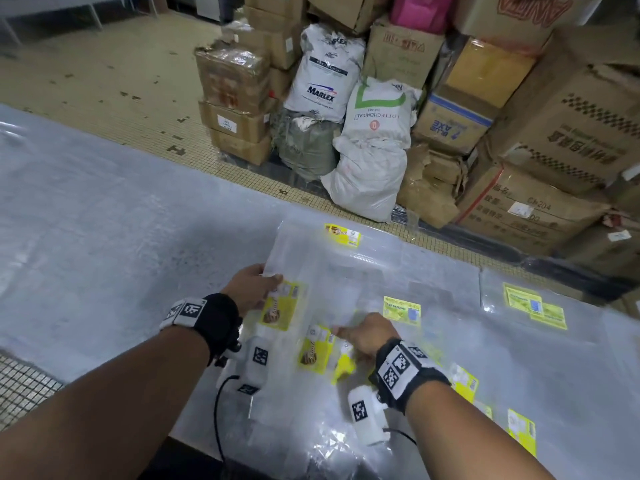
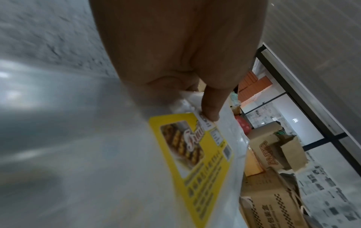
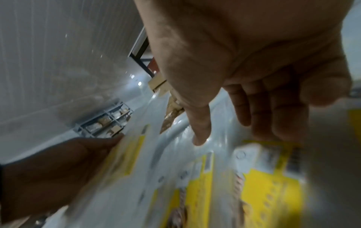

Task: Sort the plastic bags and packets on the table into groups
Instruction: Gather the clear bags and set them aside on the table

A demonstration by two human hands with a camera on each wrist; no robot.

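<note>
Several clear plastic bags with yellow labels lie on the plastic-covered table (image 1: 104,237). My left hand (image 1: 256,285) pinches the edge of one clear bag (image 1: 280,308); in the left wrist view the thumb (image 2: 210,111) presses on that bag (image 2: 195,154) just above its yellow label. My right hand (image 1: 367,332) hovers low over another yellow-labelled bag (image 1: 317,348), fingers held fairly straight; in the right wrist view one fingertip (image 3: 201,135) touches the clear plastic. One more such bag (image 1: 343,234) lies farther back.
Bags with greenish-yellow labels (image 1: 401,308) (image 1: 535,304) lie to the right, and more yellow-labelled ones (image 1: 464,382) sit near the front right. White sacks (image 1: 322,81) and stacked cardboard boxes (image 1: 554,133) stand on the tiled floor past the table's far edge.
</note>
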